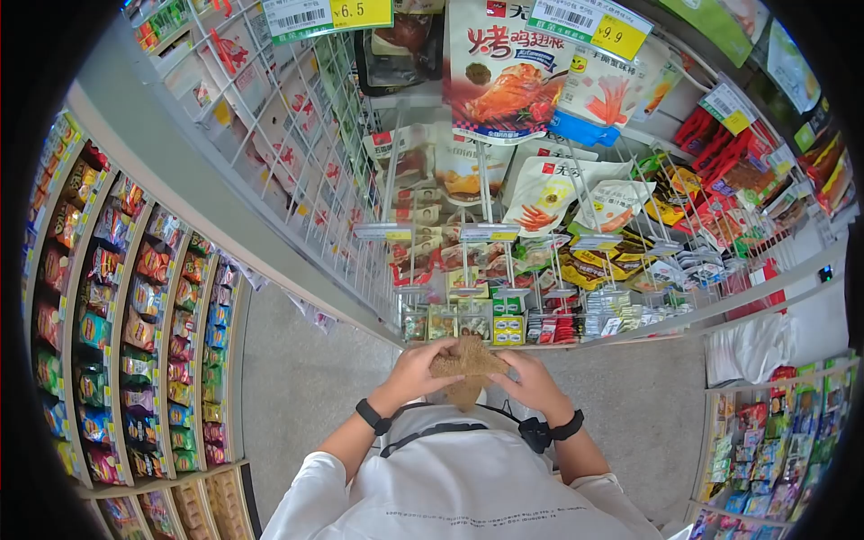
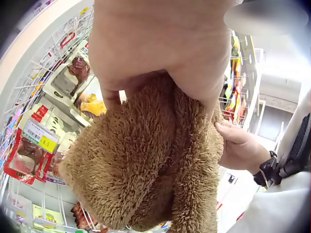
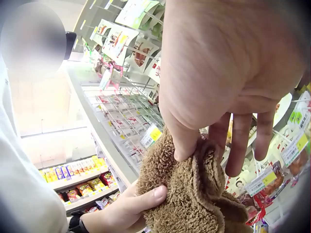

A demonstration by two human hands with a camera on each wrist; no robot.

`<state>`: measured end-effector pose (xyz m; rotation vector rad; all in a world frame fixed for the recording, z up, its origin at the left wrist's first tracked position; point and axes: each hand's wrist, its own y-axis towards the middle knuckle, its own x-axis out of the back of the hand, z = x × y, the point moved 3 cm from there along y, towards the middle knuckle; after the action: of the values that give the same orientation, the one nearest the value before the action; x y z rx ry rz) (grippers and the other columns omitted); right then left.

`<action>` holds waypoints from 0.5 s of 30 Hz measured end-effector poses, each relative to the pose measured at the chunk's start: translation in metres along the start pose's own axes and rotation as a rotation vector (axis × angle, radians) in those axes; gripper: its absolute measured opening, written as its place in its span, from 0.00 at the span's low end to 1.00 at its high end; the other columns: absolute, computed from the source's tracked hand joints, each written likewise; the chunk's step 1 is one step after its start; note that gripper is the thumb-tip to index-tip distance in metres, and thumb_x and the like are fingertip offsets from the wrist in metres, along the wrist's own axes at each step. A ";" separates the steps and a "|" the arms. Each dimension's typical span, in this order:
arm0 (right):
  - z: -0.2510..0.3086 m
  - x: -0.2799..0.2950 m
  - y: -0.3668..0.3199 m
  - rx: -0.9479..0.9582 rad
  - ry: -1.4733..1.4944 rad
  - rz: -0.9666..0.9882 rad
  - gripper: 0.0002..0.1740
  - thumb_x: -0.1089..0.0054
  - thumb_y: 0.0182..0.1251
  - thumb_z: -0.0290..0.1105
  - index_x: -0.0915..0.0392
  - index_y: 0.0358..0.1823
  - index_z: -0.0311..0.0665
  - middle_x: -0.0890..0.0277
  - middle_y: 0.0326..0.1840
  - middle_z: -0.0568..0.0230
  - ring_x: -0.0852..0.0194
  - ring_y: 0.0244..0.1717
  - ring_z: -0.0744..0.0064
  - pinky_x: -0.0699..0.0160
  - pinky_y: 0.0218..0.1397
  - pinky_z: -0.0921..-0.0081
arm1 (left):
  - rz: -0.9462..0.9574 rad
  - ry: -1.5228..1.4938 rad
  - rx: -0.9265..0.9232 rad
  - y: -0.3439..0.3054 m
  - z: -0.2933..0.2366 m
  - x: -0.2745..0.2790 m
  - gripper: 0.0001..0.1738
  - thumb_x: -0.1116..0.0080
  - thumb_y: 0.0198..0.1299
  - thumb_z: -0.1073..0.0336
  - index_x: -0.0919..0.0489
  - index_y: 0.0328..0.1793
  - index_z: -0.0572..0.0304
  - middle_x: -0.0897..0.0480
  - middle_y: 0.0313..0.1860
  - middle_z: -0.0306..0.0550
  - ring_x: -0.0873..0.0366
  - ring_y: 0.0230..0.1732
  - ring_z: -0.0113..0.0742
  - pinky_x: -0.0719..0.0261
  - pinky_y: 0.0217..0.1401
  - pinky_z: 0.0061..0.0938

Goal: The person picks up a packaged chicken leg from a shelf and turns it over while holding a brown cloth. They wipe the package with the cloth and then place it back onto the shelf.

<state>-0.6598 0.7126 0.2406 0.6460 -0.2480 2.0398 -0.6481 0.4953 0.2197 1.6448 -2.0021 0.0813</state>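
Observation:
A brown shaggy cloth (image 1: 468,360) hangs folded between both hands in front of the waist. My left hand (image 1: 421,371) grips its left side; in the right wrist view the left thumb lies on top of the pile. My right hand (image 1: 533,382) pinches the other side, and in the right wrist view (image 3: 223,87) its thumb and index finger hold a folded edge while the other fingers point down, fairly straight. The left wrist view shows the cloth (image 2: 131,160) drooping below the left hand (image 2: 160,53), whose fingertips are mostly hidden behind it.
A display case with wire racks (image 1: 486,232) holds packaged foods ahead, such as a hanging red-and-white bag (image 1: 499,81). Its pale frame edge (image 1: 225,207) runs along the left. Snack shelves (image 1: 135,306) curve at far left, with more packets (image 1: 774,432) at lower right. Grey floor (image 1: 306,387) lies below.

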 end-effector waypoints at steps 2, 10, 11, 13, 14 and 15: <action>-0.001 -0.001 -0.002 -0.013 0.009 0.006 0.19 0.37 0.58 0.33 0.26 0.49 0.34 0.22 0.41 0.49 0.23 0.43 0.48 0.26 0.45 0.63 | 0.126 -0.002 0.194 0.000 -0.003 0.002 0.23 0.28 0.43 0.62 0.23 0.45 0.61 0.19 0.39 0.54 0.20 0.38 0.53 0.22 0.44 0.37; 0.003 -0.007 -0.005 0.074 -0.010 -0.016 0.15 0.36 0.57 0.31 0.24 0.45 0.34 0.22 0.41 0.51 0.24 0.43 0.50 0.26 0.47 0.63 | 0.235 0.136 -0.018 -0.009 0.009 -0.002 0.22 0.31 0.39 0.64 0.23 0.43 0.62 0.21 0.39 0.54 0.23 0.44 0.55 0.25 0.47 0.40; 0.005 -0.007 -0.005 0.075 -0.008 -0.016 0.15 0.36 0.57 0.31 0.24 0.45 0.34 0.22 0.41 0.51 0.24 0.43 0.50 0.26 0.47 0.63 | 0.210 0.146 -0.026 -0.009 0.006 -0.001 0.22 0.31 0.38 0.65 0.23 0.41 0.63 0.21 0.38 0.53 0.23 0.43 0.55 0.25 0.46 0.40; 0.008 -0.006 -0.005 0.052 0.002 0.002 0.15 0.36 0.57 0.31 0.24 0.45 0.34 0.22 0.41 0.52 0.23 0.42 0.51 0.25 0.46 0.64 | 0.169 0.143 -0.028 -0.012 0.008 -0.001 0.21 0.31 0.39 0.65 0.23 0.41 0.63 0.21 0.39 0.53 0.23 0.43 0.55 0.25 0.47 0.40; 0.008 -0.006 -0.005 0.054 0.001 0.002 0.15 0.36 0.57 0.31 0.24 0.45 0.34 0.22 0.41 0.52 0.23 0.42 0.51 0.25 0.46 0.64 | 0.129 0.137 -0.031 -0.013 0.008 -0.001 0.20 0.31 0.39 0.65 0.23 0.40 0.62 0.21 0.39 0.52 0.23 0.43 0.54 0.26 0.47 0.40; 0.009 -0.007 -0.005 0.062 -0.005 -0.003 0.15 0.36 0.57 0.31 0.24 0.45 0.34 0.22 0.41 0.52 0.23 0.42 0.51 0.25 0.45 0.65 | 0.128 0.138 -0.032 -0.012 0.006 -0.002 0.20 0.31 0.39 0.65 0.23 0.40 0.62 0.21 0.39 0.52 0.23 0.43 0.54 0.26 0.47 0.40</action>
<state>-0.6495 0.7067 0.2440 0.6892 -0.1873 2.0499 -0.6390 0.4914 0.2105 1.4501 -1.9904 0.2031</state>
